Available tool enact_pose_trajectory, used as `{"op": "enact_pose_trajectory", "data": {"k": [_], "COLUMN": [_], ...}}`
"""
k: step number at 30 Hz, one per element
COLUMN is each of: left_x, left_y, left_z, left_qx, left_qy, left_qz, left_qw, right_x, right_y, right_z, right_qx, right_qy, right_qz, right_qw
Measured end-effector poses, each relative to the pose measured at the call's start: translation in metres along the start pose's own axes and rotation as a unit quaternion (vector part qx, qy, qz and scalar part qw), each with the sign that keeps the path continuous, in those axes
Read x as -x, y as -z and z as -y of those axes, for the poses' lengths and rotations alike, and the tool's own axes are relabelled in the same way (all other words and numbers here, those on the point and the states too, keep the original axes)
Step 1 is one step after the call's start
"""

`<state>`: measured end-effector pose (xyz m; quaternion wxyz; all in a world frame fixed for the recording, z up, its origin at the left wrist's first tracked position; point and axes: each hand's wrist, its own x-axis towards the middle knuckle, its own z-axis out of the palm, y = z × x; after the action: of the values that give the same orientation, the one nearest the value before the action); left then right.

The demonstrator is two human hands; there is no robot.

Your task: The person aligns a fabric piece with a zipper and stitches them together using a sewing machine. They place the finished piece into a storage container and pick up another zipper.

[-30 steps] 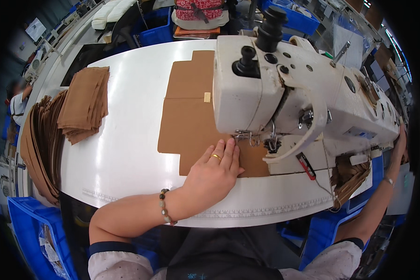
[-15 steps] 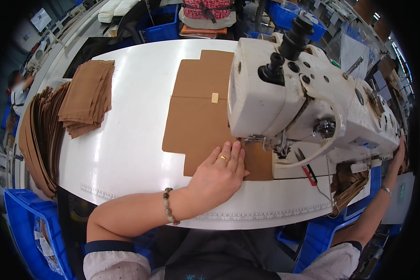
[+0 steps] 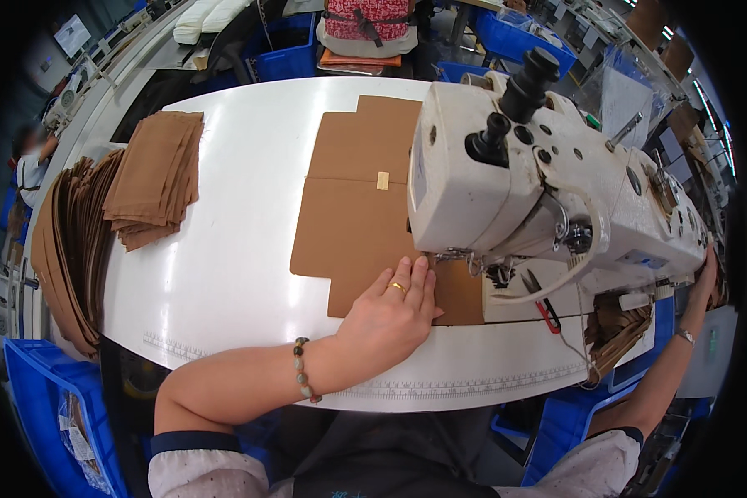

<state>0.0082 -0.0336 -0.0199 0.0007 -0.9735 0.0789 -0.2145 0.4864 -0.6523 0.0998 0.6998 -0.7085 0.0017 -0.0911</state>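
Note:
My left hand point(image 3: 388, 314) lies flat, fingers stretched out, on a brown fabric panel point(image 3: 353, 224) just left of the needle area of a white sewing machine point(image 3: 465, 191). The panel has cut-out corners, a crosswise crease and a small cream tab point(image 3: 383, 181). Its right part runs under the machine head, which hides some of it. My right hand point(image 3: 709, 270) reaches to the far right end of the machine and touches it there; its fingers are mostly hidden. Red-handled thread snips point(image 3: 548, 314) lie right of the needle area.
Brown fabric pieces form a flat stack point(image 3: 155, 174) and a draped pile point(image 3: 70, 249) at the left of the white table point(image 3: 249, 249). More brown pieces point(image 3: 616, 328) sit beneath the machine's right side. Blue bins point(image 3: 58, 398) stand below the table. Another person point(image 3: 33, 166) is far left.
The view has shifted slightly. A metal lever on the machine's near side now shows where it did not before. Both hands and the panel stay in nearly the same place.

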Motion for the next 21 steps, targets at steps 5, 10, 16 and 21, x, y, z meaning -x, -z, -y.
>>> {"op": "enact_pose_trajectory", "data": {"k": [5,10,16,21], "left_x": [0.002,0.002,-0.001,-0.013], "left_y": [-0.001,-0.001,0.003,0.01], "left_z": [0.0,-0.002,-0.001,-0.011], "left_qx": [-0.003,-0.008,-0.018,-0.005], "left_qy": [-0.005,0.004,0.008,-0.052], "left_qz": [-0.002,-0.002,-0.004,-0.006], "left_qw": [1.0,1.0,1.0,0.999], "right_x": [0.039,0.056,0.067,0.165], "right_y": [-0.001,-0.017,-0.033,-0.085], "right_z": [-0.046,-0.08,-0.111,-0.069], "right_qx": [-0.203,-0.24,-0.272,0.134], "right_qy": [0.015,0.038,0.029,0.269], "right_qz": [-0.088,-0.057,-0.119,-0.283], "right_qw": [0.975,0.968,0.954,0.911]}}
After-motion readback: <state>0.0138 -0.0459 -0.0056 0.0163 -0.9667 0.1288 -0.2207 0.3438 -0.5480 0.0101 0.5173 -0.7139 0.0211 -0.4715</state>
